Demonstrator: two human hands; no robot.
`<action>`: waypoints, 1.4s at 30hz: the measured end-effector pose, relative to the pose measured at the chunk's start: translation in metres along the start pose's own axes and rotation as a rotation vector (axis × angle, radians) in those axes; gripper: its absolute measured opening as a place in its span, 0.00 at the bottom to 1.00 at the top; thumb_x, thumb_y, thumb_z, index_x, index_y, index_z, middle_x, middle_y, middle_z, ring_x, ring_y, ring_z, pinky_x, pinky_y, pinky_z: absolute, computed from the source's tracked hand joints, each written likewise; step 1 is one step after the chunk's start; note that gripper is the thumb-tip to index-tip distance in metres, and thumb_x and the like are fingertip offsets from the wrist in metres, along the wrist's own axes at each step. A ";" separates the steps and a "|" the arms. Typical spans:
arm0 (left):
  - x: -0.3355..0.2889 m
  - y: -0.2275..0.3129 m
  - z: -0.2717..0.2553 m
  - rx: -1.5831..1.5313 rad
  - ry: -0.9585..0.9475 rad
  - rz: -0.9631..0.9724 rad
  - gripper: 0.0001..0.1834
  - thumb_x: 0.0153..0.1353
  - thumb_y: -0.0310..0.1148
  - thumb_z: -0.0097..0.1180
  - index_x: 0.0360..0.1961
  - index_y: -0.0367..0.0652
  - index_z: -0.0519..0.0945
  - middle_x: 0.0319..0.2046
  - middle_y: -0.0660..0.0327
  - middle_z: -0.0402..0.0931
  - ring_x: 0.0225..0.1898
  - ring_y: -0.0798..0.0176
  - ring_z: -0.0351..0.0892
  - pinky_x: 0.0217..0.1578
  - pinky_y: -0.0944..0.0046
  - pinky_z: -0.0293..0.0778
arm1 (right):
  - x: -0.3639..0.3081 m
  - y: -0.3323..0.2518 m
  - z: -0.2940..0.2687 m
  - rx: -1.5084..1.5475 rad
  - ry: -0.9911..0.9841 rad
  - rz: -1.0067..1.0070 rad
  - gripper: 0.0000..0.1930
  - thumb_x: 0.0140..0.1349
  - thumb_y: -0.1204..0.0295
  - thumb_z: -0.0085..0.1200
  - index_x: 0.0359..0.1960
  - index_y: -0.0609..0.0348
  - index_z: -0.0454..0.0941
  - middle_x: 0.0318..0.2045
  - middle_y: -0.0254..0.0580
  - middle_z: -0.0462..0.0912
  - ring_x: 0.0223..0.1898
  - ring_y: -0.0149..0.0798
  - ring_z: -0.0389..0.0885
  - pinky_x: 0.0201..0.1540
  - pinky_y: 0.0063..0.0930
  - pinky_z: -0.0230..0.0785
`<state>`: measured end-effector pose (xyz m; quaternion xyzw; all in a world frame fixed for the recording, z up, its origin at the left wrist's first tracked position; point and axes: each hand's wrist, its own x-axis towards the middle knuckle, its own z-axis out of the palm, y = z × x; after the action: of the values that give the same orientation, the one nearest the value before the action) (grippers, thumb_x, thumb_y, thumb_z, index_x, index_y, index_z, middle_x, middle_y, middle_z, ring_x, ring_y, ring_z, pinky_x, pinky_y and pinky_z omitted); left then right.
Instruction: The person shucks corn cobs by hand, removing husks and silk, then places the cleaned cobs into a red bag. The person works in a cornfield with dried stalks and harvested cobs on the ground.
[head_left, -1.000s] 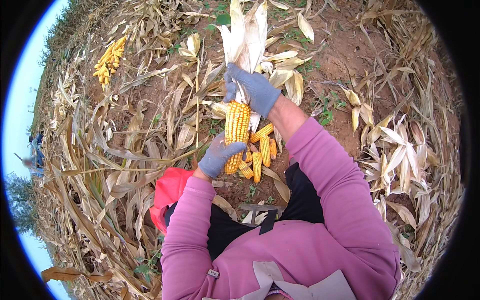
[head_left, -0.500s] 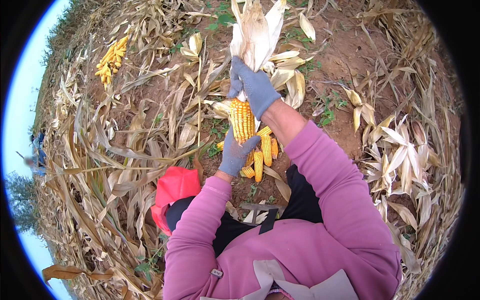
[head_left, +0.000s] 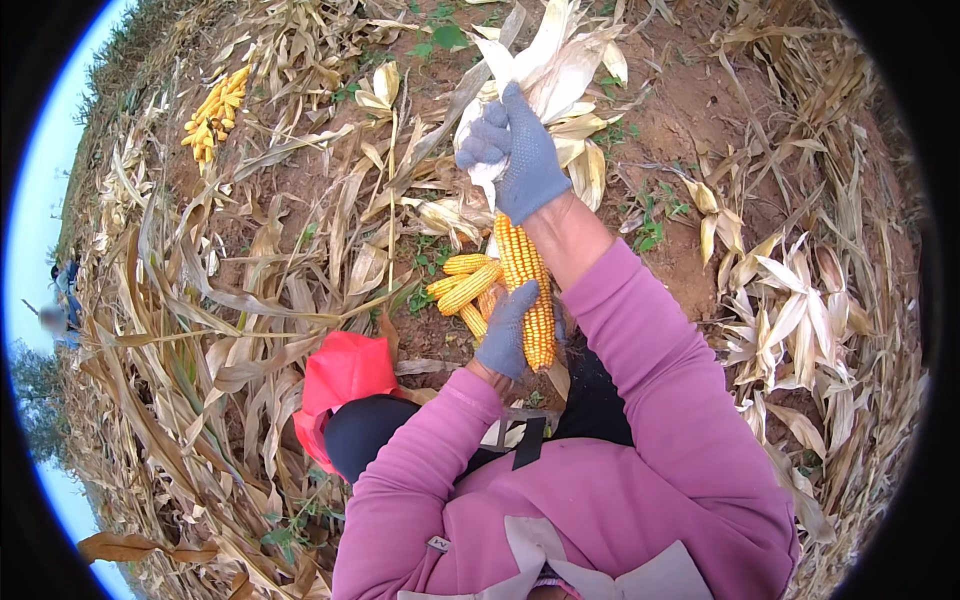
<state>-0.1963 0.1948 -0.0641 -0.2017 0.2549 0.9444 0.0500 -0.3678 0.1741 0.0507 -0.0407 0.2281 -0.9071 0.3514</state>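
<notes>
An ear of corn (head_left: 520, 270) with bare orange-yellow kernels lies lengthwise between my two gloved hands. My left hand (head_left: 508, 335) is closed round its lower part, with the thumb across the kernels and the other fingers hidden behind. Higher up, my right hand (head_left: 525, 155) is a fist on the pale dry husk (head_left: 565, 70), which is peeled back from the ear and fans out beyond the fist. Several husked cobs (head_left: 468, 282) lie on the soil just left of the held ear, partly covered by my left hand.
A red, cloth-like item (head_left: 348, 375) is by my left knee. Farther off at the left lies a heap of yellow cobs (head_left: 215, 112). Dry stalks and leaves (head_left: 230, 290) cover much of the ground, with loose husks (head_left: 800, 310) at the right. A distant person (head_left: 65, 300) shows at the left rim.
The ear has swung down toward me and slightly right, its tip now nearer my body. My left hand has moved down and right with it; my right fist has turned while holding the husk.
</notes>
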 end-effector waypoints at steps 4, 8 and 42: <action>0.008 0.028 -0.053 0.095 0.427 0.086 0.15 0.62 0.41 0.52 0.38 0.38 0.73 0.23 0.58 0.75 0.18 0.64 0.75 0.17 0.65 0.73 | 0.024 -0.066 -0.061 -0.138 0.202 -0.173 0.17 0.67 0.56 0.44 0.24 0.53 0.66 0.13 0.32 0.64 0.16 0.33 0.66 0.28 0.36 0.71; 0.027 0.009 -0.116 0.257 0.601 0.180 0.15 0.60 0.39 0.55 0.41 0.38 0.74 0.23 0.59 0.76 0.18 0.64 0.75 0.17 0.65 0.73 | 0.012 -0.221 -0.224 0.175 0.586 -0.668 0.39 0.54 0.38 0.50 0.59 0.55 0.63 0.61 0.49 0.63 0.62 0.51 0.61 0.64 0.53 0.50; 0.036 -0.071 -0.139 1.420 0.372 -0.209 0.37 0.50 0.52 0.62 0.46 0.26 0.69 0.43 0.37 0.74 0.47 0.44 0.75 0.46 0.54 0.70 | 0.032 -0.102 -0.150 -1.197 0.134 -0.036 0.19 0.63 0.60 0.51 0.49 0.60 0.73 0.41 0.42 0.80 0.40 0.33 0.80 0.42 0.26 0.73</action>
<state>-0.1651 0.1864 -0.2214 -0.3007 0.7881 0.4927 0.2138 -0.4899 0.2766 -0.0409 -0.1781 0.7201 -0.6274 0.2367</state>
